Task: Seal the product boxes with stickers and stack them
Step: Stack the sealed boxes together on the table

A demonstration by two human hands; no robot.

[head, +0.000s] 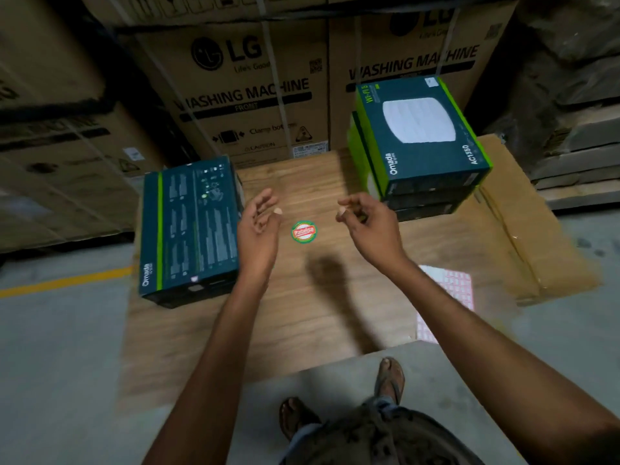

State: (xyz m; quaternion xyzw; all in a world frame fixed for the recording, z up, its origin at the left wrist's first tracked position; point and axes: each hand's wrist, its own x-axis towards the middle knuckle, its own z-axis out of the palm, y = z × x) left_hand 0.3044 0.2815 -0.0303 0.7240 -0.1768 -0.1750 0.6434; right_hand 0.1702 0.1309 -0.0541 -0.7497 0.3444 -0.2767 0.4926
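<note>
Head view: at nine o'clock on the board (302, 313) we see one product box (189, 229) lying flat. Our left hand (260, 213) hovers beside it, fingers loosely curled, empty. The round sticker (303, 232) lies centre. Our right hand (365, 216), likewise slack and empty, hangs near the box stack (422, 142) at two o'clock.

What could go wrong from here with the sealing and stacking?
1. The right stack looks uneven, its top box skewed over the lower ones; another box could tip it.
2. The sticker lies on the board between the left hand and right hand; it may bond there or crease when lifted.
3. The sheet by the right forearm could get swept off.
</note>
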